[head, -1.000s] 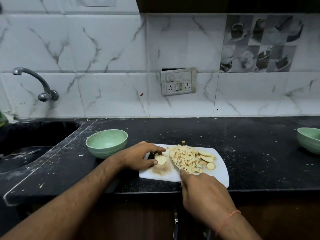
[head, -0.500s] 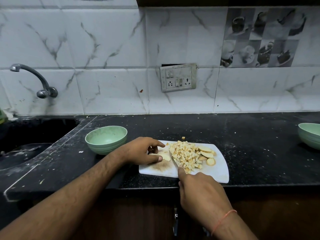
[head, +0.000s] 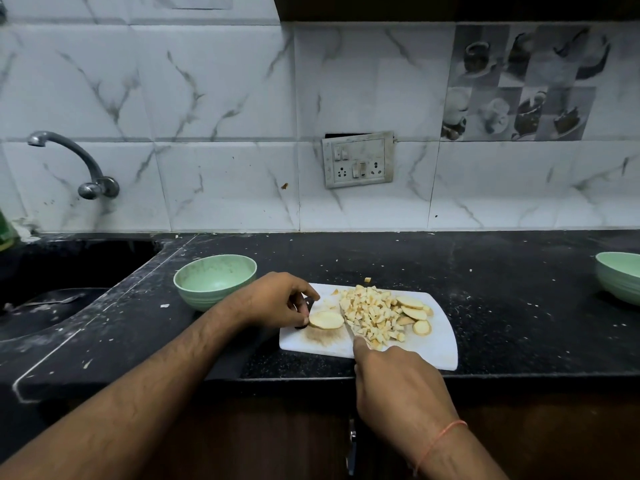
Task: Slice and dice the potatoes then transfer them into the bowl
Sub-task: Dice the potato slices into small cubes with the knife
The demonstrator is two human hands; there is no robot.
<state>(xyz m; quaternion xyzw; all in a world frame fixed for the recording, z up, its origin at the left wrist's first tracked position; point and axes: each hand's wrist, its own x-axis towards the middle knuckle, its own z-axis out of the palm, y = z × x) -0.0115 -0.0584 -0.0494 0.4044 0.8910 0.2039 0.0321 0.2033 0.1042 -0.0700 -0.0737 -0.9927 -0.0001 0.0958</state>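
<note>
**Dicing well along, bowl yet to be filled**

A person works at a white board (head: 438,344) on a black counter (head: 519,289), midway through cutting potatoes. The left hand (head: 277,299) pinches a potato slice (head: 326,319) at its left edge, thumb and fingertips curled to it, holding it flat on the board. The right hand (head: 398,386) is closed around a knife (head: 348,325), the handle hidden in the fist, the forefinger laid along the spine; the blade lies between the slice and a heap of dice (head: 370,315).

That heap covers the middle of the board, so most of the cutting looks done. Left to cut are the slice under the left hand and a few whole slices (head: 414,311) lying at the right of the heap. One stray cube (head: 367,279) sits on the counter just beyond the board.

The green bowl (head: 214,280) stands just left of the board, near the left wrist, with nothing visible inside. A second bowl (head: 618,277) sits well apart at the far right. No transfer has begun; by these signs, the last slices come first, then the move into the bowl.
</note>
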